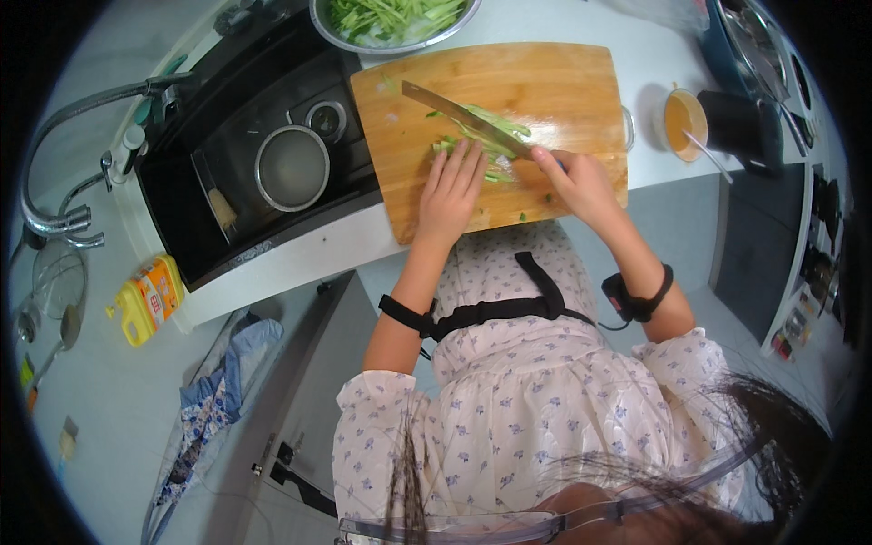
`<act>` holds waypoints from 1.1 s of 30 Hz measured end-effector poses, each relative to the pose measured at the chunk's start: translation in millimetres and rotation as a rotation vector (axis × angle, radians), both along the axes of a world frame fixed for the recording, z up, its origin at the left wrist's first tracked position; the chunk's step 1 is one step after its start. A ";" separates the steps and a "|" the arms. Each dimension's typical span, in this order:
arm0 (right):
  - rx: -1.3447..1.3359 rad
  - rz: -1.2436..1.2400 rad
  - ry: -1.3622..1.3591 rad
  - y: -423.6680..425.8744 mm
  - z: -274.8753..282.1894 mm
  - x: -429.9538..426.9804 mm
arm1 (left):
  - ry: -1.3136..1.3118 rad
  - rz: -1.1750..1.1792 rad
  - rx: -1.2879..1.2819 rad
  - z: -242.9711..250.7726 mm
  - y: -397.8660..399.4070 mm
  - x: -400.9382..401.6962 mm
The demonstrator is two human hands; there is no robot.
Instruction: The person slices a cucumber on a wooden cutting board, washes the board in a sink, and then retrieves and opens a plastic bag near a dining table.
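Observation:
A wooden cutting board [572, 88] lies on the counter in front of me. My right hand [575, 177] grips a kitchen knife [463, 117], its broad metal blade slanting toward the upper left. Green vegetable slices [501, 121] lie along the blade's far side, and more pieces are on its near side. My left hand [454, 184] presses down flat with fingers extended, the fingertips on cut green pieces [446, 145] just left of the blade. Part of the pile is hidden beneath the fingers and the knife. Small green scraps are scattered over the board.
Left of the board is a black sink [225, 150] holding a round strainer [293, 168], with a chrome faucet [82, 109] beyond. A metal bowl of shredded greens [395, 24] stands behind the board. To the right are a cup of orange liquid [683, 126] and a blue pot [739, 54].

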State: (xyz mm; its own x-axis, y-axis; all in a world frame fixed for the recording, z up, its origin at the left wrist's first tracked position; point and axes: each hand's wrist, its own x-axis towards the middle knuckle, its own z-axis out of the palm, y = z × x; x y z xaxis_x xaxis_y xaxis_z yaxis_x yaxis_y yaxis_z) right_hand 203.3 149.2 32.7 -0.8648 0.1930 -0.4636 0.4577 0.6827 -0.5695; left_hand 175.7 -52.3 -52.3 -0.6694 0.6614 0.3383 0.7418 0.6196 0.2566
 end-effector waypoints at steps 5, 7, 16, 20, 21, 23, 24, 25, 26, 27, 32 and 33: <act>0.033 0.035 -0.044 -2.3 -2.4 -0.1 | -0.078 0.023 -0.050 -11.9 -1.0 2.3; 0.042 0.045 -0.020 -2.5 -5.9 2.3 | -0.114 0.022 -0.005 -10.5 -3.6 8.2; 0.059 0.069 -0.031 -12.5 -4.2 -1.0 | -0.054 0.019 -0.015 -16.6 -9.5 14.3; -0.004 0.058 0.004 -14.2 -3.9 -1.9 | -0.041 0.023 0.021 -16.2 -8.6 14.9; 0.032 0.097 0.015 -14.6 -4.1 -3.1 | -0.030 0.043 0.049 -14.4 -7.4 13.9; 0.066 0.140 0.025 -16.3 -5.5 -4.6 | -0.020 0.067 0.076 -14.4 -6.7 13.7; 0.098 0.188 0.038 -17.3 -5.4 -5.5 | -0.041 0.059 0.066 -14.9 -6.5 13.8; 0.130 0.236 0.050 -18.1 -5.4 -6.3 | -0.063 0.051 0.056 -15.5 -6.3 13.8; 0.130 0.238 0.051 -18.1 -5.9 -6.6 | -0.062 0.053 0.056 -17.4 -5.8 14.3; 0.155 0.271 0.065 -17.8 -7.1 -6.9 | -0.066 0.055 0.062 -19.4 -5.5 14.7; 0.228 0.363 0.075 -14.3 -7.7 -13.9 | -0.084 0.060 0.072 -24.1 -8.4 15.3; 0.224 0.382 0.099 -13.0 -8.3 -15.3 | -0.082 0.052 0.076 -23.9 -8.8 14.7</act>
State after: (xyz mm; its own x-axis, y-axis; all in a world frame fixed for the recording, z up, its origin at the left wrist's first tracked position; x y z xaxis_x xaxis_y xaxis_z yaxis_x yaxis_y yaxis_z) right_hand 187.9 136.2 24.4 -0.9315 -0.0626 -0.3584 0.0997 0.9035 -0.4168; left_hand 190.4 -61.1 -76.1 -0.7296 0.5995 0.3291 0.6838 0.6330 0.3630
